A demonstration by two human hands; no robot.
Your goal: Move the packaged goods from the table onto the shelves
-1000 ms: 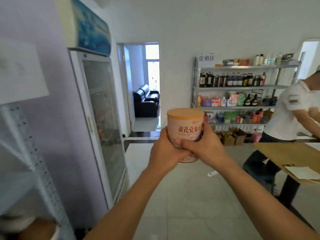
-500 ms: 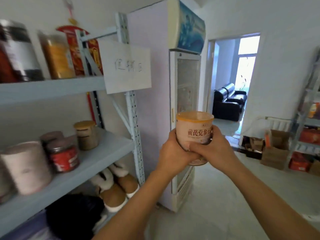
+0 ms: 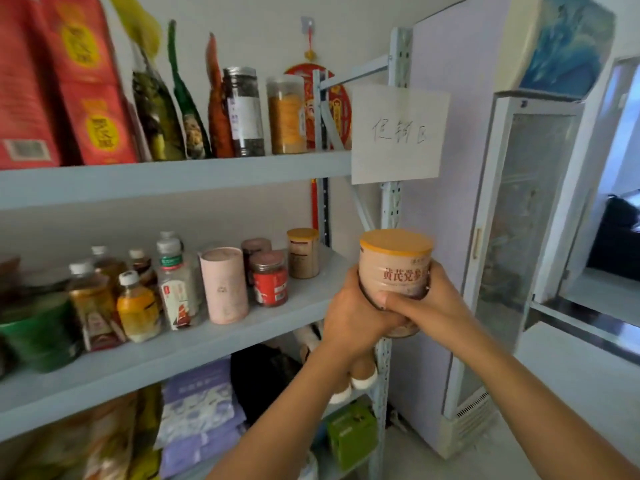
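Mid shelf [image 3: 304,306] has a gap just right of the red jar [image 3: 269,278]. We've got the tin [image 3: 394,268] w/ both hands [image 3: 353,320] [image 3: 429,303], fingers wrapped round its lower body. Rigid, prob. heavyish, smooth-sided; we'd support near the base.

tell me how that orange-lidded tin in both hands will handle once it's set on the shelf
The orange-lidded tin looks rigid, so the left hand and right hand probably won't dent it. Wide for its height with a flat base, it should stand steady on the middle shelf. On its side it would likely roll.
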